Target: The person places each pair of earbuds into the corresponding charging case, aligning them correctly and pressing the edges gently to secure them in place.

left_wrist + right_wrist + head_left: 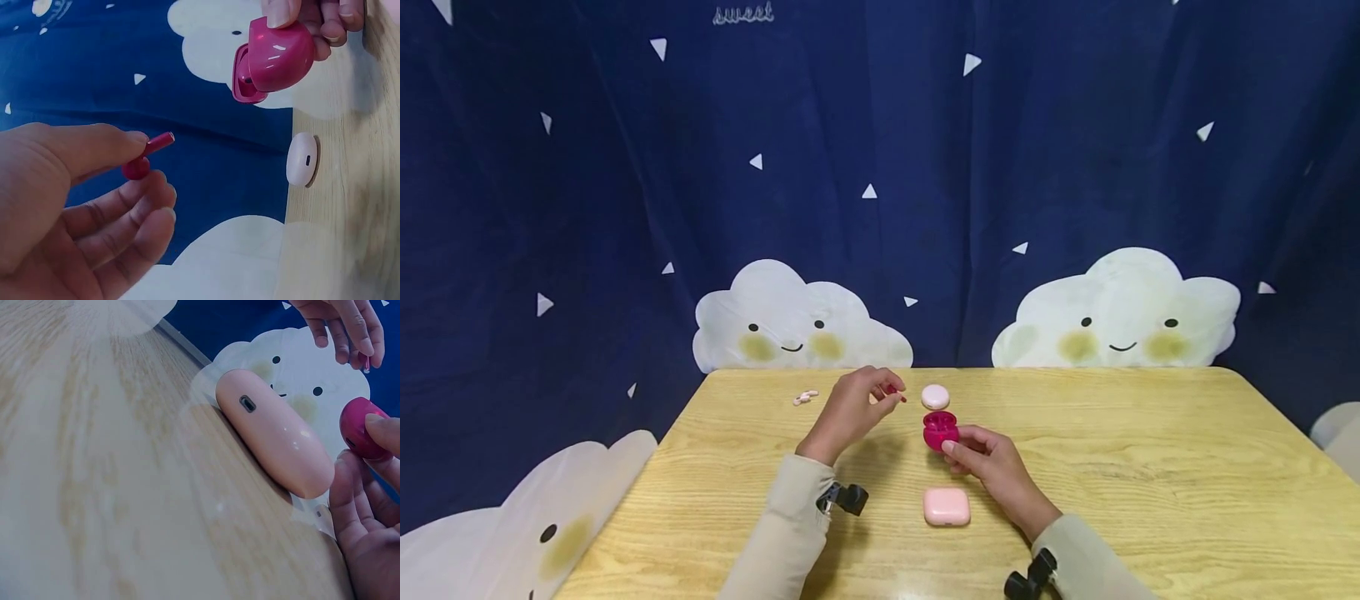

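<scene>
My left hand point(852, 408) pinches a magenta earbud point(159, 144) by its stem between thumb and forefinger, above the table. The other fingers are loosely bent below it. To its right, my right hand point(992, 462) grips a magenta earbud case point(941, 437) with its lid raised. In the left wrist view, something magenta with a dark spot shows inside the case, partly hidden. The held earbud and the case are apart. Nearer the front than the right hand lies a closed pink earbud case point(275, 434).
A closed, pale pink round case point(936, 397) sits behind the magenta one. Small pale pink earbuds point(805, 397) lie at the back left of the wooden table point(1150, 467). A dark blue curtain point(925, 150) with clouds hangs behind the table's back edge.
</scene>
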Motion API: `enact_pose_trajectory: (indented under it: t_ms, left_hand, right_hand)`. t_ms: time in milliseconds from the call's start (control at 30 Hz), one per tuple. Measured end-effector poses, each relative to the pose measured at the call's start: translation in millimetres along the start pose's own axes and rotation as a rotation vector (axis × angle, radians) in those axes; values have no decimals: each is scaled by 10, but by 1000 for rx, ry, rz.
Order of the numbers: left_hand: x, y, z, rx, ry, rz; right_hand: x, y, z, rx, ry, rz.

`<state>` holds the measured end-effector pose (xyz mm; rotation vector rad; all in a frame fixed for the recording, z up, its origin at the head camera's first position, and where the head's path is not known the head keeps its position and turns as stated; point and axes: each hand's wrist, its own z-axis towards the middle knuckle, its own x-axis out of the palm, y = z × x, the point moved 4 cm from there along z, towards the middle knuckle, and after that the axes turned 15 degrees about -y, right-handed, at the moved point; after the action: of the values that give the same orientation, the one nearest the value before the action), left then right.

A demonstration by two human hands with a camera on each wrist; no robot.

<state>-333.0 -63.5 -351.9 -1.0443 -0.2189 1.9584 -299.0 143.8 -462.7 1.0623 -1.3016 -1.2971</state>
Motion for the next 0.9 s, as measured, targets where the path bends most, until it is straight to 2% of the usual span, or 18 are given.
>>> enact_pose_trajectory:
  t_ms: [167,367,700,900]
  left_hand:
    - [37,-47,-6,40,-9,-10]
    - [75,-96,-20,49,7,-27]
    - [115,-91,-25,-18,24,-41]
    - [119,-119,-18,-21,23,-32]
  right_hand:
    - [-2,-4,-3,3,-2,-1]
    - [1,-10,-9,-1,3,-7]
    - [2,-10,4,-2,10,-12]
    - [3,2,11,-4,10,-12]
